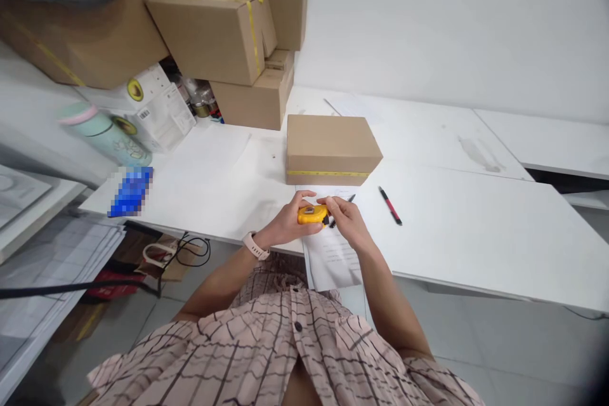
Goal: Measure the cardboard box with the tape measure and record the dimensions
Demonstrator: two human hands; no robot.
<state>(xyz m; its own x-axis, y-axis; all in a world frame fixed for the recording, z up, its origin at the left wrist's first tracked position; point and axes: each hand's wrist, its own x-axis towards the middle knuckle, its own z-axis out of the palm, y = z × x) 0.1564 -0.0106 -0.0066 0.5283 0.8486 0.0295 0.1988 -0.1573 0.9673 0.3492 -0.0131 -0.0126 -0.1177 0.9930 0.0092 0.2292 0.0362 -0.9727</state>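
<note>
My left hand [285, 223], a pale watch band on its wrist, is wrapped round a yellow tape measure [311, 214] above the table's front edge. The fingers of my right hand [349, 221] are closed at the tape measure's right end, by its black part; whether they pinch the blade's tip is hidden. Just behind them shows a dark pen [353, 197], partly covered by the hand. Printed paper sheets [330, 260] lie beneath both hands and hang over the edge. Directly beyond stands a closed cardboard box [330, 139] with a yellow measuring strip along its front.
A red and black pen [390, 205] lies to the right on the white table [457, 228]. Stacked cartons [209, 35] rise at the back left, near a mint bottle [107, 133] and a pixelated blue item [130, 192]. A black cable [195, 252] hangs below the left edge.
</note>
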